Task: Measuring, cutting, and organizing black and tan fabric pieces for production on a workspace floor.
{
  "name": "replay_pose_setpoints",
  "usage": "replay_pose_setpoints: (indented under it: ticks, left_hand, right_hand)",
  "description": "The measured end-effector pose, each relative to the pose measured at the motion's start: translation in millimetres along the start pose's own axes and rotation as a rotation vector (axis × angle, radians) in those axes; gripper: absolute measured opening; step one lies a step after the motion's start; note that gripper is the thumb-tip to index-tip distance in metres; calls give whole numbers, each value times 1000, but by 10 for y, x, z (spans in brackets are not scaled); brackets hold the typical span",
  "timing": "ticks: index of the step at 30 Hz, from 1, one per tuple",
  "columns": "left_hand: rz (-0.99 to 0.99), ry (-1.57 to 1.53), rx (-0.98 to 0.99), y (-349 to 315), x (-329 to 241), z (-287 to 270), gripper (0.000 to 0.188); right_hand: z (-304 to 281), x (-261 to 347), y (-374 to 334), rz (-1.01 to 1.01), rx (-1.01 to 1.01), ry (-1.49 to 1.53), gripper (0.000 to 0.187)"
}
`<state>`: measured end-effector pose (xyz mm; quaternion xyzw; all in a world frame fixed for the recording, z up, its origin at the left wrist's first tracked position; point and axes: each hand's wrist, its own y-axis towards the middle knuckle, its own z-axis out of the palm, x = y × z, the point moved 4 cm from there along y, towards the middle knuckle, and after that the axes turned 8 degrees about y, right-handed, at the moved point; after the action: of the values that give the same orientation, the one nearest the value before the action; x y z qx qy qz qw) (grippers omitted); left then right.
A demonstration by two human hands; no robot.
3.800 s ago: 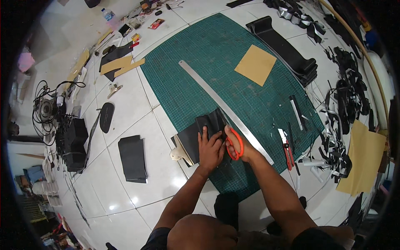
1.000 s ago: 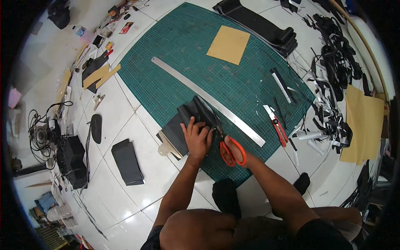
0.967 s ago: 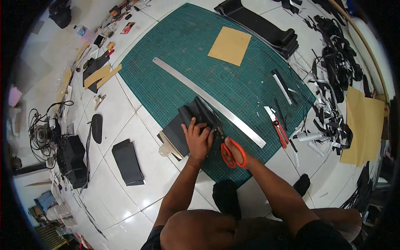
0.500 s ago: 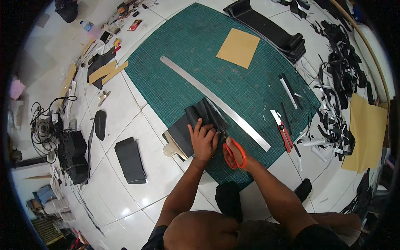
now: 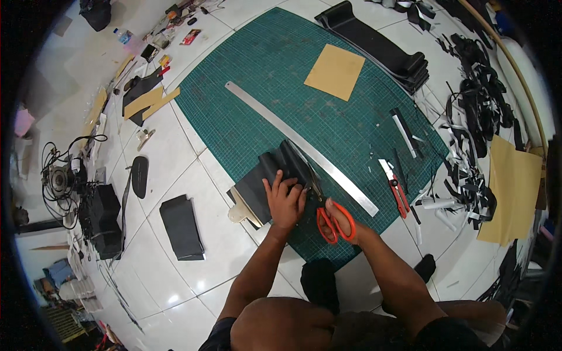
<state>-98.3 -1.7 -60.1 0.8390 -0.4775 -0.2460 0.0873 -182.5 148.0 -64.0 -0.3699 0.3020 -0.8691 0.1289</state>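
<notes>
My left hand (image 5: pixel 285 202) lies with fingers spread on a black leather-like sheet (image 5: pixel 253 182), part of which is curled up and folded over. A bulldog clip (image 5: pixel 239 213) grips the sheet's left edge together with a tan board. In my right hand (image 5: pixel 338 216) are scissors (image 5: pixel 317 190) with orange handles, the handles spread apart. Their blades point away from me at the right edge of the curled part; where exactly the tips lie is hard to see. Beyond the sheet, a steel ruler (image 5: pixel 301 144) runs diagonally across the green cutting mat (image 5: pixel 246 64).
A red utility knife (image 5: pixel 398 190) and a tan card (image 5: pixel 335 72) lie on the mat. Stacked black pieces (image 5: pixel 374 44) rest at its far edge. Black offcuts (image 5: pixel 477 88) pile up at right, beside tan sheets (image 5: pixel 512 190). Black cut panels (image 5: pixel 182 227) lie on the left tiles.
My right hand has shifted slightly right and toward me with the scissors, whose handles are wider apart and whose blades show more. My left hand stays nearly in place on the sheet.
</notes>
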Motion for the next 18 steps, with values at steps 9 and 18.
replay_pose_setpoints:
  ticks: [9, 18]
  left_hand:
    - [37, 15, -19, 19, -38, -5, 19]
    - [22, 54, 27, -27, 3, 20, 15]
  right_hand:
    - [-15, 103, 150, -6, -123, -39, 73]
    - [124, 105, 67, -23, -268, -58, 68]
